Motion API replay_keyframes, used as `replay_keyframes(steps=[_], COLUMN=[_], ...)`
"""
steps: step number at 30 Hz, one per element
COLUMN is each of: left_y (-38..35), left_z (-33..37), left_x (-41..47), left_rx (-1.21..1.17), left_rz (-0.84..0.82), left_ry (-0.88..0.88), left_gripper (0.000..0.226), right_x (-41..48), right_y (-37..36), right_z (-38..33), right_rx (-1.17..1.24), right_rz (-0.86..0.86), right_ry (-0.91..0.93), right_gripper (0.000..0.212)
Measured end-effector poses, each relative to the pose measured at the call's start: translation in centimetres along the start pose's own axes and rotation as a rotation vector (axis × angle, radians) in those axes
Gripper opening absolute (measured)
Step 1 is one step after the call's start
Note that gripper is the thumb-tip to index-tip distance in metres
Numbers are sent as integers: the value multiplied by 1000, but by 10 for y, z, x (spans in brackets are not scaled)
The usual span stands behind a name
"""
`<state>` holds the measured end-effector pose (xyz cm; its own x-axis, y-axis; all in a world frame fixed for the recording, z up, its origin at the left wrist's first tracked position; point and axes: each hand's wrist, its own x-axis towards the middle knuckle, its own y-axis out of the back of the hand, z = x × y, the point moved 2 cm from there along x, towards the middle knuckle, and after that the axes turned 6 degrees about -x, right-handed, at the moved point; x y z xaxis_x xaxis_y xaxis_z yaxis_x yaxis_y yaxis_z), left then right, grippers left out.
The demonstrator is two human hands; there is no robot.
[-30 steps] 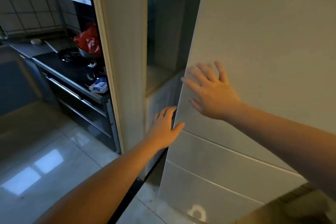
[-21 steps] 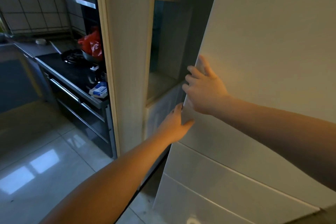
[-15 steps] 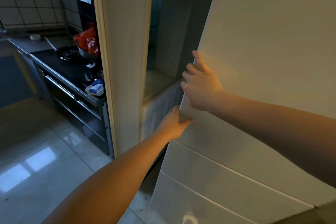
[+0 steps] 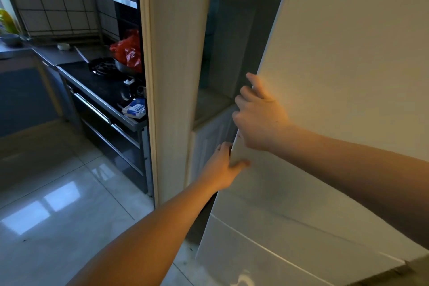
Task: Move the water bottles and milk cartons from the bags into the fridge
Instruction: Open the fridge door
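Since 1 s ago the right hand [image 4: 260,118] has gone from flat on the fridge door [image 4: 343,58] to hooked round its left edge; left hand [image 4: 224,165] stays just below.
Both grasp that edge, left thumb on the front face, fingertips hidden behind it. Fridge door fills the right of view beside a pale cabinet post [image 4: 176,76]; interior hidden, lower corner cut off by the frame.

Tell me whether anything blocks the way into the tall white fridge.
Its own flat white upper door does: it covers the compartment and shows no open gap. The right hand and the left hand both grip its left edge.
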<state>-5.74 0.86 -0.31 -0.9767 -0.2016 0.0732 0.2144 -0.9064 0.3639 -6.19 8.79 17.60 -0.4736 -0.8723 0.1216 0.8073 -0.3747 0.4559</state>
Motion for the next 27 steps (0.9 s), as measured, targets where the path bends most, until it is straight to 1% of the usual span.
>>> replay_keyframes(steps=[3, 6, 9, 12, 15, 20, 22, 25, 27], left_y=[-2, 0, 1, -5, -15, -41, -53, -72, -86], left_z=[-5, 0, 2, 6, 17, 36, 44, 57, 62], left_x=[-34, -60, -91, -126, -168, -243, -272, -313, -339], left_rx=[-34, -40, 0, -32, -47, -57, -61, -76, -41], left_rz=[47, 59, 87, 145, 209, 337, 369, 403, 429], left_ry=[17, 24, 36, 46, 69, 91, 78, 87, 82], left_gripper=[68, 62, 61, 56, 56, 53, 50, 45, 42], right_x=[-23, -44, -75, -115, -159, -226, -253, -296, -322], right_y=[14, 22, 24, 23, 22, 21, 20, 22, 26], right_z=[-9, -15, -25, -33, -41, -53, -58, -63, -67], right_rx=[23, 100, 158, 222, 264, 339, 367, 405, 427], right_rz=[164, 279, 363, 432, 498, 687, 724, 732, 740], right_ry=[23, 43, 55, 46, 47, -38, -57, -70, -81], right_gripper=[29, 27, 33, 46, 57, 65, 67, 73, 74])
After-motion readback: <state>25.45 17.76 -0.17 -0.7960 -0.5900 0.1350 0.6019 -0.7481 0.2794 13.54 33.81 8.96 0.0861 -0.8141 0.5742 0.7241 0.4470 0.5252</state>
